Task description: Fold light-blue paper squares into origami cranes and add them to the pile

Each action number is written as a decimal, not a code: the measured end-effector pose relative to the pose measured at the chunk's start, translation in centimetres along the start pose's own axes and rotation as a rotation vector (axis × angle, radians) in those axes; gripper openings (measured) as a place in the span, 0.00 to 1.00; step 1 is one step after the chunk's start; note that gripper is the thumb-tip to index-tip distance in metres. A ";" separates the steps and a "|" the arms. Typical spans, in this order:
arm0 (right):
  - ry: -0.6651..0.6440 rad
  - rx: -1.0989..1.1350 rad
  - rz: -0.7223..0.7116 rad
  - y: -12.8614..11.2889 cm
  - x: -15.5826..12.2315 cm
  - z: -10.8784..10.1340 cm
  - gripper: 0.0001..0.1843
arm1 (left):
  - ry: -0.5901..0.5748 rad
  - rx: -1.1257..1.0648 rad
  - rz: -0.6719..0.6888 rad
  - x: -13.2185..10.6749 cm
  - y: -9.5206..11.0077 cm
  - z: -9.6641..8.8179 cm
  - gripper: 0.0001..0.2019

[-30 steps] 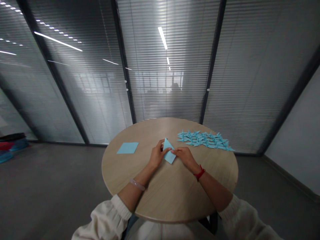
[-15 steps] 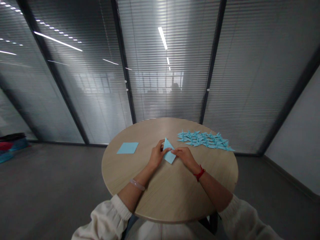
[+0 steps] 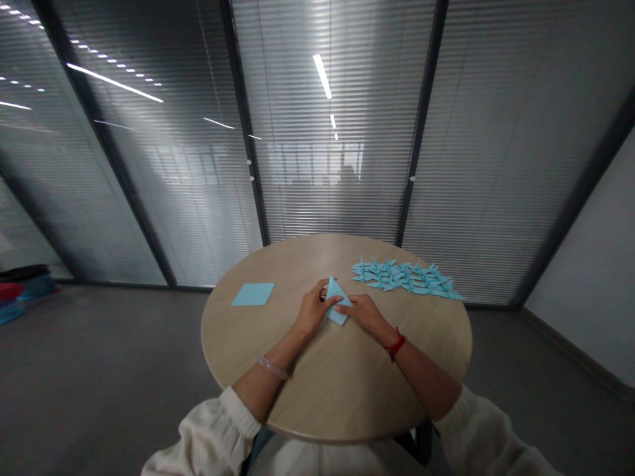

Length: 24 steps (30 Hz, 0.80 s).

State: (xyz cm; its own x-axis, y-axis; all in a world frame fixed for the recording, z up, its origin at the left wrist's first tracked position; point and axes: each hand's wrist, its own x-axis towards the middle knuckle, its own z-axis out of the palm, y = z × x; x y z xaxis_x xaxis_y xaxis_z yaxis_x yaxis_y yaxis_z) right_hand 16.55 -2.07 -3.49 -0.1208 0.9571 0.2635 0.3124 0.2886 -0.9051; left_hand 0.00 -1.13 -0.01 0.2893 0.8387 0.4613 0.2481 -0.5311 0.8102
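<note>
Glass panels with lowered blinds [image 3: 327, 198] run across the whole background, parted by dark upright frames and streaked with reflected lights. Grey floor [image 3: 124, 370] stretches below them, and a pale wall [image 3: 590, 284] closes the right side. A round, light wood table [image 3: 347, 390] stands before the person, whose loose cream sleeves [image 3: 218, 430] come in from the bottom edge. Well apart from the table, on the floor at the far left, sits a dark, red and blue bundle [image 3: 32, 287], too unclear to name. Toward the tabletop's far right, pointed blue folded paper figures [image 3: 404, 277] lie crowded together in rough rows. Near the middle, the left hand [image 3: 311, 308] and the right hand [image 3: 367, 313] face each other, each closed narrowly on one side of the same paper, with the thumbs on top and close together. A flat blue sheet [image 3: 253, 294] lies left of the hands. Smaller than that, the folded blue paper [image 3: 338, 318] is between the hands, over the table, one point directed away from the person. A pale bangle [image 3: 272, 367] circles the left wrist, a thin red band [image 3: 395, 345] the right.
</note>
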 end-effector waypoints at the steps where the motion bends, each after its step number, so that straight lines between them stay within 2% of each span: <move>1: -0.002 -0.014 -0.006 0.1 0.0 0.1 0.21 | -0.005 0.003 0.009 0.0 0.1 0.0 0.23; 5: -0.015 -0.026 -0.020 0.5 0.0 0.2 0.21 | -0.009 -0.036 -0.013 0.0 0.2 0.2 0.22; 11: -0.052 -0.074 -0.015 0.3 -0.2 0.4 0.18 | -0.006 -0.284 -0.120 0.2 0.0 0.6 0.22; 24: -0.112 -0.024 -0.003 -0.2 -0.5 0.2 0.18 | 0.050 -0.437 -0.195 0.4 0.2 0.4 0.21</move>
State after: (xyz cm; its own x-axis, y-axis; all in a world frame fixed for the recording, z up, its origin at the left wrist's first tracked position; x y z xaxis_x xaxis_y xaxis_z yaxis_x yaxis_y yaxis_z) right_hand 16.39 -2.65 -3.49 -0.2257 0.9475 0.2263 0.3341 0.2935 -0.8957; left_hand 0.57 -0.98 0.21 0.2285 0.9283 0.2934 -0.1215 -0.2718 0.9547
